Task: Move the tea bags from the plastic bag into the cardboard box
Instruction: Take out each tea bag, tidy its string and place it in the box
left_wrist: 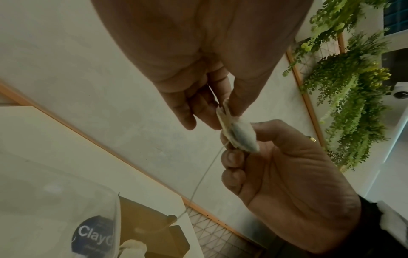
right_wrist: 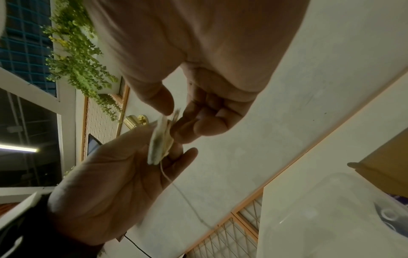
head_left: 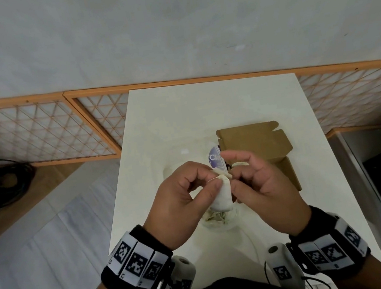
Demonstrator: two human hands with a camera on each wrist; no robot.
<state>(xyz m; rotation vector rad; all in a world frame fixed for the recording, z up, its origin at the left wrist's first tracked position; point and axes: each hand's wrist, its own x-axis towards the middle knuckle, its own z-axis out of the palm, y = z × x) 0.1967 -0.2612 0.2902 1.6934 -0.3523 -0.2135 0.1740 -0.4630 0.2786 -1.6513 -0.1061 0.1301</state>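
Black cables (head_left: pixel 3 181) lie coiled beside lattice panels (head_left: pixel 37 133).

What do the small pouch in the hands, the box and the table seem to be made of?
The tea bag looks like thin white paper or fabric: matte, soft, with a string hanging from it. The cardboard box looks like plain brown cardboard: dull, with folded flaps. The table has a smooth, slightly glossy white top; its material is unclear.

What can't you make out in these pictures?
- Inside of the box: head view, the right hand covers its opening; wrist views cut it off.
- How many tea bags remain in the plastic bag: head view, the held tea bag and left hand hide most of it.
- Label wording: left wrist view, cut off after "Clay".
- Where the string ends: too thin, blurred.
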